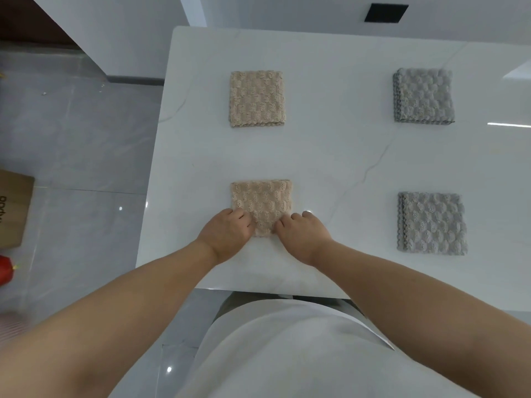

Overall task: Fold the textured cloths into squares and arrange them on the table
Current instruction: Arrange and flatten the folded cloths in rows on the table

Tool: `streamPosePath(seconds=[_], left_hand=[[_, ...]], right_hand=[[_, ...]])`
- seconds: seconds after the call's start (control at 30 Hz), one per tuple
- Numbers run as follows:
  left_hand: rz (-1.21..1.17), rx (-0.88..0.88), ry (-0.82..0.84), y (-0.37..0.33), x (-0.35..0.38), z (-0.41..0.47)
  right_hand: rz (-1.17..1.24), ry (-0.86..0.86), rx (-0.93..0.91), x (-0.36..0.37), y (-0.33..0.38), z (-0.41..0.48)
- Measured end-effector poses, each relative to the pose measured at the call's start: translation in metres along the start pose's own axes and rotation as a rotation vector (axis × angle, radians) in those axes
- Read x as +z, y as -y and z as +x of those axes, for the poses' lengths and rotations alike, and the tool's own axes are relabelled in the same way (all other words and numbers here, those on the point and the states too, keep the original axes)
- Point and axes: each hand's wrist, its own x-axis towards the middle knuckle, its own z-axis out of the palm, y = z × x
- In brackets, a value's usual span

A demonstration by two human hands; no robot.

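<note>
A folded beige textured cloth lies square on the white table, near the front left. My left hand grips its near left corner with curled fingers. My right hand grips its near right corner the same way, so the near edge is partly hidden. Another folded beige square lies farther back on the left. A folded grey square sits at the back right. A second grey square sits at the front right. Both grey ones lie apart from my hands.
The table's left edge drops to a grey tiled floor. A cardboard box and a red object sit on the floor at the far left. White walls stand behind the table.
</note>
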Motion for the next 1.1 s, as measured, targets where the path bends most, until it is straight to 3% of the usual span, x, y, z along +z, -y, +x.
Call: streamPosePath(seconds=[0.17, 0.37, 0.47, 0.57, 0.83, 1.1], left_hand=[[-0.049, -0.052, 0.075, -0.003, -0.012, 0.003], [-0.12, -0.181, -0.124, 0.009, -0.023, 0.016], [-0.055, -0.302, 0.114, 0.016, -0.014, 0.021], [-0.065, -0.309, 0.355, 0.02, -0.001, 0.021], [-0.111, -0.245, 0.442, 0.038, -0.006, 0.021], [-0.205, -0.247, 0.4, 0.045, -0.018, 0.034]], right_hand=[[0.094, 0.085, 0.055, -0.013, 0.001, -0.003], [0.102, -0.267, 0.061, -0.01, -0.01, 0.0], [0.167, -0.026, 0.139, -0.006, -0.015, 0.01], [0.201, 0.181, 0.169, -0.001, -0.023, 0.015], [0.252, 0.143, 0.15, -0.006, -0.031, 0.018], [0.285, 0.136, 0.167, -0.022, -0.033, 0.027]])
